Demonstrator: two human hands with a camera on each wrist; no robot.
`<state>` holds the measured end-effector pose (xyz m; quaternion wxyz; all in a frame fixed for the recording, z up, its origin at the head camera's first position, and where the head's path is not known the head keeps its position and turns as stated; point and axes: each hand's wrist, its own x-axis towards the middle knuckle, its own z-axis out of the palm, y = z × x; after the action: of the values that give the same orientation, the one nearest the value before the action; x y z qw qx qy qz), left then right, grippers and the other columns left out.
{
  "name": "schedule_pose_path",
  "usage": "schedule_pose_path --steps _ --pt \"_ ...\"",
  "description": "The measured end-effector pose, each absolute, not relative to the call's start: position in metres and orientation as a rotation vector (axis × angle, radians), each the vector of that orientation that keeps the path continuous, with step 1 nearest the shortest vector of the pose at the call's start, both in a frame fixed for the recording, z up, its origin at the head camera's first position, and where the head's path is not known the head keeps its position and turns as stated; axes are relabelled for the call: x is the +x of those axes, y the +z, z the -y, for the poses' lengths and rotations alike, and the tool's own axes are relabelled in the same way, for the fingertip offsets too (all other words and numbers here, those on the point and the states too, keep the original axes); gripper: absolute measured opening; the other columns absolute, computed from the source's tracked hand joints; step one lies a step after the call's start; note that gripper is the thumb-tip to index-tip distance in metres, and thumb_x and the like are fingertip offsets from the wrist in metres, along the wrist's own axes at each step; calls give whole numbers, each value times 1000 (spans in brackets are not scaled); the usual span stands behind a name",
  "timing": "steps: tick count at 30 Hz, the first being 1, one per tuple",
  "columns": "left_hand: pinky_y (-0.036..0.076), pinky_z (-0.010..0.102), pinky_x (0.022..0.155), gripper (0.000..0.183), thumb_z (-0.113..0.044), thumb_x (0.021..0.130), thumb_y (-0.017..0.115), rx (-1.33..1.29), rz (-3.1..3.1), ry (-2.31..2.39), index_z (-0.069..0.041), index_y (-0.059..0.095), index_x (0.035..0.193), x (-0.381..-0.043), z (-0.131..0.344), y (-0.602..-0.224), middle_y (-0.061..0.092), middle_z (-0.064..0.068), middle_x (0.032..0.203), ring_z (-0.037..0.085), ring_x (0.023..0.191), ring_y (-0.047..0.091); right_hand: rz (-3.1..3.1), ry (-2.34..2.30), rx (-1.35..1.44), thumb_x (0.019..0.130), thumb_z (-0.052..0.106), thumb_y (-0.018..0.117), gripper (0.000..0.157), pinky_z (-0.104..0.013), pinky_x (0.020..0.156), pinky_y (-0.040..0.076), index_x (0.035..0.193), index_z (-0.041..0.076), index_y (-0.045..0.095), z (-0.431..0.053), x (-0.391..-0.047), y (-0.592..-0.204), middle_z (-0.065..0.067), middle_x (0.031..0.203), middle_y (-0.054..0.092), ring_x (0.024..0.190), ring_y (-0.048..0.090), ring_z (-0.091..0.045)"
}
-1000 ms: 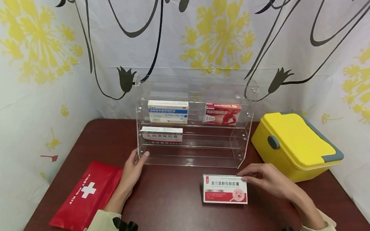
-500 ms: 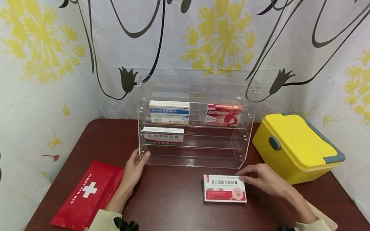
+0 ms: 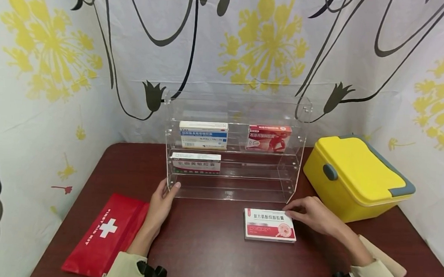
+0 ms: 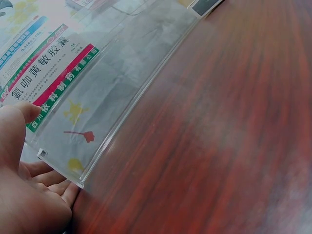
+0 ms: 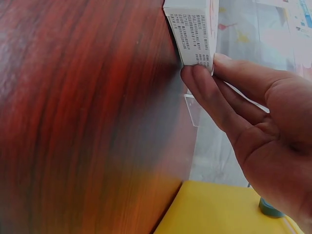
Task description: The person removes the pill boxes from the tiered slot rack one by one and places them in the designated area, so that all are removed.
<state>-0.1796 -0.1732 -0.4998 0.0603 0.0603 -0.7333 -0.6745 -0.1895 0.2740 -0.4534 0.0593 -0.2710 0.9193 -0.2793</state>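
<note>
My left hand [image 3: 160,203] grips the lower left corner of a clear acrylic rack [image 3: 227,194], thumb in front and the other fingers beyond the side panel. Between thumb and fingertips, my right hand [image 3: 317,214] pinches the far right corner of a white-and-red medicine box [image 3: 264,218]. That box is in front of the rack, printed face up, low over the table. In the right wrist view its small-print side [image 5: 192,36] shows above the fingers. A blue-and-white medicine box [image 3: 203,138] and a red one [image 3: 269,141] stand on an upper tier; another white box [image 3: 195,164] sits below at left.
A yellow lidded box [image 3: 355,173] with grey trim stands right of the rack, close behind my right hand. On the left lies a red first aid pouch [image 3: 103,237], beside my left forearm. A beige flat object [image 3: 385,259] lies partly behind my right sleeve.
The white-and-red medicine box has tipped back flatter and its near edge has come down slightly. My right wrist has shifted a little left. The left hand keeps its hold on the rack.
</note>
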Motion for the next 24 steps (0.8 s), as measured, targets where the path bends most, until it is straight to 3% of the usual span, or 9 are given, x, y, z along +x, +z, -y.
schedule_pose_path --steps 24 --pt "35 40 110 66 -48 94 63 174 2223 -2047 -14 41 146 -180 174 -500 46 10 145 20 134 42 -2767 -819 -789 91 21 72 13 -30 77 55 102 16 77 -275 -191 -454 13 93 70 84 62 -4"
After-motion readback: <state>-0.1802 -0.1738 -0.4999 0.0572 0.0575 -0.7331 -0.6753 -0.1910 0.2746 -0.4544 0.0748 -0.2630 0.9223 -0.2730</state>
